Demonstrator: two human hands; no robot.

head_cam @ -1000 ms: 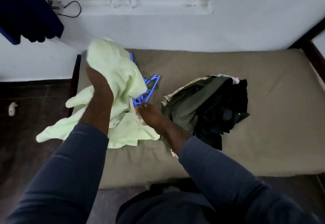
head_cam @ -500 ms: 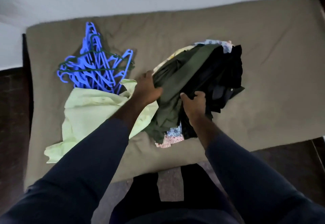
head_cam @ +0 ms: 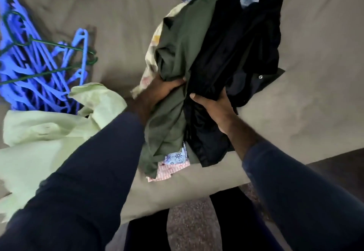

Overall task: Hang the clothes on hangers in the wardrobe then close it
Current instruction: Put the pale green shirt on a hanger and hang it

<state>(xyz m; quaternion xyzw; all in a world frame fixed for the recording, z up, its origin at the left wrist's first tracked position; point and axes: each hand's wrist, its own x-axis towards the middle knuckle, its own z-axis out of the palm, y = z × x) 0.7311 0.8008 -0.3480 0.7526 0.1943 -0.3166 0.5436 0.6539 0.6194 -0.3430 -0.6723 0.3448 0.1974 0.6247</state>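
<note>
Both hands: left hand (head_cam: pixel 163 91) grips the olive cloth (head_cam: pixel 183 40); right hand (head_cam: pixel 214 103) grips the black cloth (head_cam: pixel 242 40), fingers curled into the folds.
Change: the pale shirt (head_cam: pixel 49 132), held up by the left hand a second ago, now lies on the bed (head_cam: pixel 311 103) against the hangers (head_cam: pixel 39 67).
Pile (head_cam: pixel 208 69): on the bed, between the hands.
Meaning: probably picking the next garment; nothing is on a hanger yet.

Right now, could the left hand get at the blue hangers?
Probably, once freed: the left hand grips the olive garment, but the blue hangers lie exposed beside it, only the pale green shirt overlapping their near ends.
</note>
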